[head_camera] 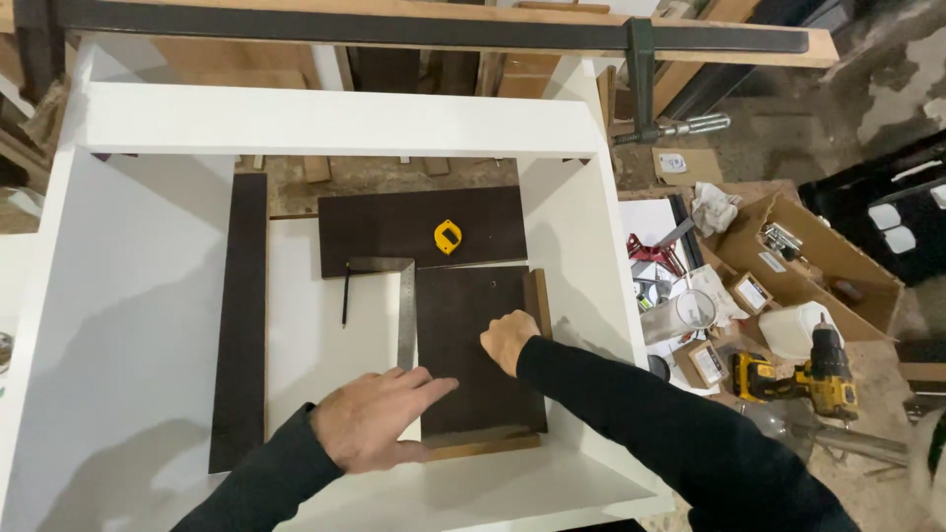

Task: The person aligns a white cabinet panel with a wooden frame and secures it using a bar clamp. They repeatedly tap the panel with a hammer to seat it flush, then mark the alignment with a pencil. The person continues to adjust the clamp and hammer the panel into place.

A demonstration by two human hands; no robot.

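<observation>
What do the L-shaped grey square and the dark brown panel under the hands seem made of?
L-shaped grey square: likely steel, with a dull brushed sheen. Dark brown panel: probably laminated board, matte face with a lighter wood-coloured edge. Left hand lies on both; right hand presses the panel.

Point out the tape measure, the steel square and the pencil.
tape measure [447, 236], head view, middle of its yellow case
steel square [406, 313], head view, on its long upright blade
pencil [346, 296], head view, middle of its shaft

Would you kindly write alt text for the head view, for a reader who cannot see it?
Inside a white cabinet, the left hand lies flat beside a steel square while the right hand, closed, rests on a dark brown panel.
</observation>
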